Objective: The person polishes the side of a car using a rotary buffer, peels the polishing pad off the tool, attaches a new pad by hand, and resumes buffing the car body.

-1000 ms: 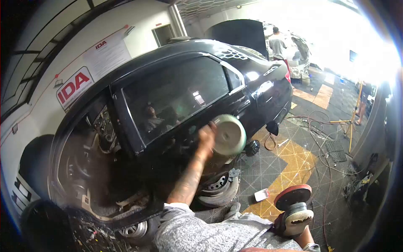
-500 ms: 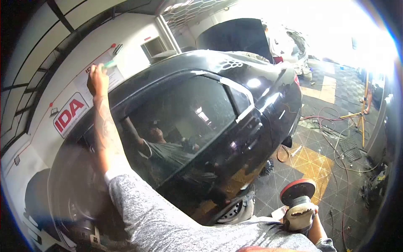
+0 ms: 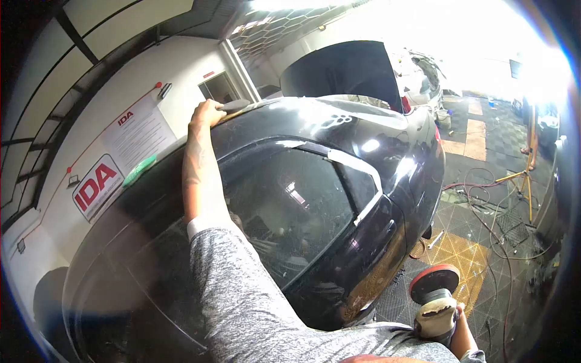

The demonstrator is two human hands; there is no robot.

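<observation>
My left hand [image 3: 207, 114] reaches across to the roof edge of a black car [image 3: 290, 124], its fingers closed at the near end of a grey cloth-like item [image 3: 235, 105]. Farther left along the roof lies a green cloth [image 3: 140, 170], apart from the hand. At the lower right, my right hand [image 3: 461, 313] is wrapped round a polisher [image 3: 434, 320], mostly hidden behind its body. The polisher's round pad with a red rim [image 3: 434, 282] faces up, away from the car's side.
A raised black panel [image 3: 342, 69] stands beyond the car. Hoses [image 3: 505, 257] trail over the tiled floor at the right, near a yellow tripod [image 3: 525, 181]. A bucket [image 3: 443, 118] is farther back. IDA signs [image 3: 98, 186] hang on the left wall.
My left hand has let go of the green cloth, now on the roof, and moved right to the grey item. The view has shifted; my right hand still holds the polisher.
</observation>
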